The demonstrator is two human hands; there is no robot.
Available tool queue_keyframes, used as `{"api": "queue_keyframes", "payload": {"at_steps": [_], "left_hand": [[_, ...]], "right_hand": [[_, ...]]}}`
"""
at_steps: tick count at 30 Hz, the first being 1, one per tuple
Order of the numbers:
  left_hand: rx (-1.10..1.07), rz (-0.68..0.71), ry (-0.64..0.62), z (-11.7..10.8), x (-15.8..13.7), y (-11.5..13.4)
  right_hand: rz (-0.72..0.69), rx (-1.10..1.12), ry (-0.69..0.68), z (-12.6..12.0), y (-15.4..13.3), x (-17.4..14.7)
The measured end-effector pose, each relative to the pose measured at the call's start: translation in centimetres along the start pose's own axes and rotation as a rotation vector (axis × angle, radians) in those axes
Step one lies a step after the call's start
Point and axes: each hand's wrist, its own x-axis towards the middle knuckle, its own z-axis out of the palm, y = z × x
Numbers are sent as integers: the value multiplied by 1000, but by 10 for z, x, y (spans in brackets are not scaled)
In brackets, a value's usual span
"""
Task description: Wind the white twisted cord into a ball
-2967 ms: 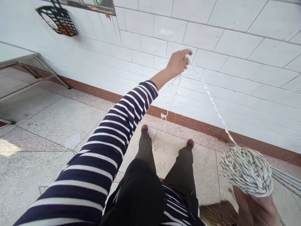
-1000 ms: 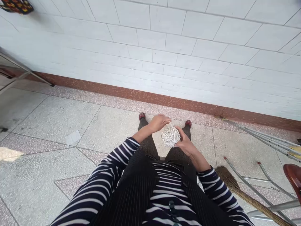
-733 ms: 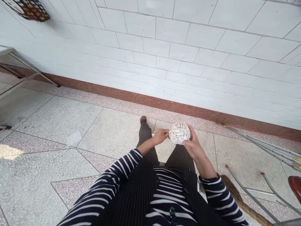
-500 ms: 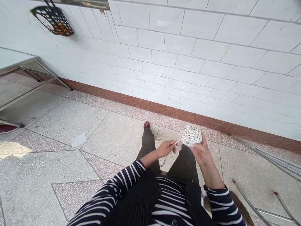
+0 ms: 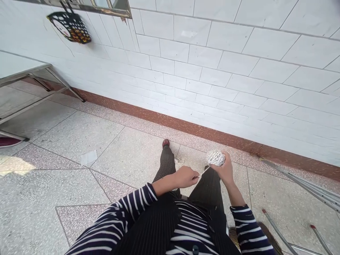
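A ball of white cord (image 5: 215, 157), wound in many strands, sits in my right hand (image 5: 225, 170), its fingers wrapped round the far side. From the ball a short taut length of cord (image 5: 205, 170) runs down and left to my left hand (image 5: 186, 177). That hand is closed, pinching the cord between thumb and fingers. Both hands are above my knees. Some loose cord (image 5: 179, 161) lies on the floor between my feet, partly hidden behind my left hand and leg.
A metal-framed table (image 5: 23, 69) stands at the left. A dotted bag (image 5: 70, 26) hangs on the tiled wall. White paper (image 5: 89, 158) lies on the floor. Folded metal poles (image 5: 302, 180) and metal legs with red tips (image 5: 277, 228) are at the right.
My left hand has come down a little, closer to my body, and turned over. The right hand has turned the ball and wraps it more from the side. The view has shifted slightly.
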Motion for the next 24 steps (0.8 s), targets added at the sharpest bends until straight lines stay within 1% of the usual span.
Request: {"api": "queue_keyframes", "payload": {"at_steps": [3, 5, 7, 8, 10, 12, 14, 17, 19, 21, 24], "left_hand": [[121, 98, 53, -20, 7, -9], [165, 190, 76, -28, 13, -20], [184, 262, 77, -30, 18, -30], [183, 275, 77, -29, 20, -35], [141, 250, 93, -23, 21, -43], [27, 185, 126, -13, 20, -47], [-160, 121, 174, -2, 17, -48], [-560, 55, 242, 13, 12, -44], [-823, 28, 250, 20, 10, -40], [-988, 4, 222, 22, 9, -36], [-1080, -11, 87, 22, 9, -33]], "right_hand": [[83, 72, -187, 21, 21, -20], [146, 144, -318, 31, 28, -35], [195, 215, -436, 35, 30, -47], [213, 256, -489, 35, 30, -52], [245, 397, -587, 31, 26, -60], [273, 601, -655, 26, 20, -66], [292, 779, -677, 21, 13, -69], [284, 881, -642, 17, 1, -71], [273, 907, -641, 14, -5, -73], [270, 930, -687, 11, -9, -74], [271, 961, -801, 10, -9, -75]]}}
